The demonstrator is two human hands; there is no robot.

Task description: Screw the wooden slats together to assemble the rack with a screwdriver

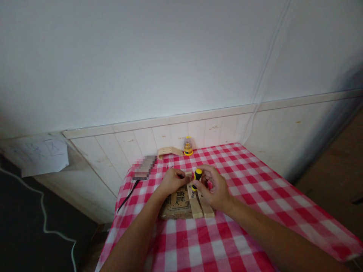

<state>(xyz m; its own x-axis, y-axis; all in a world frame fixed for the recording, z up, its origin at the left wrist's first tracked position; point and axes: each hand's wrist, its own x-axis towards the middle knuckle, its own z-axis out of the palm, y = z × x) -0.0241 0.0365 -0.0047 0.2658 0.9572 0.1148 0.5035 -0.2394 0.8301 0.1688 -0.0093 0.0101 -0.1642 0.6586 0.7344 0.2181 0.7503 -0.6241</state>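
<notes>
Right hand (217,189) grips screwdriver (197,175); left hand (172,181), grip unclear; checked cloth (255,196) spreads right to edge (283,178).

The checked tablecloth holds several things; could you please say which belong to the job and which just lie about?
Likely in use: yellow-and-black screwdriver in right hand; wooden strips; printed brown block beneath.
Likely lying about: curved wooden piece (possibly related); yellow-based container; pixelated flat object.

Yellow-black screwdriver (198,175), nearly upright, over two pale wooden strips (196,207)
</notes>
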